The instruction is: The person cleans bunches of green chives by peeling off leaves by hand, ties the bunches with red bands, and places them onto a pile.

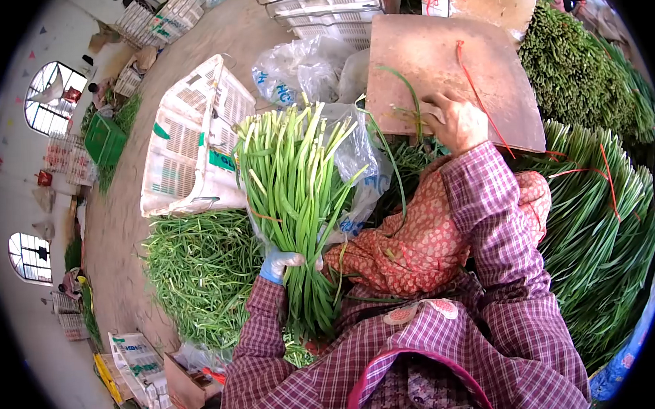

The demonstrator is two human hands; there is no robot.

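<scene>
My left hand (277,265), in a pale glove, is closed round the lower part of a bunch of green chives (290,177). The bunch stands upright with its pale cut ends pointing away from me. My right hand (459,122) is over a brown board (445,60), its fingers pinched on a few loose chive leaves (413,91). A red tie (476,88) lies across the board beside that hand. Clear plastic (365,155) with blue print sits behind the bunch.
Loose chive leaves (199,276) are heaped at left, below a white plastic crate (193,137). At right lie chives with red ties (592,244), and green stalks (577,69) are piled behind them. Stacked crates (334,10) stand at the back.
</scene>
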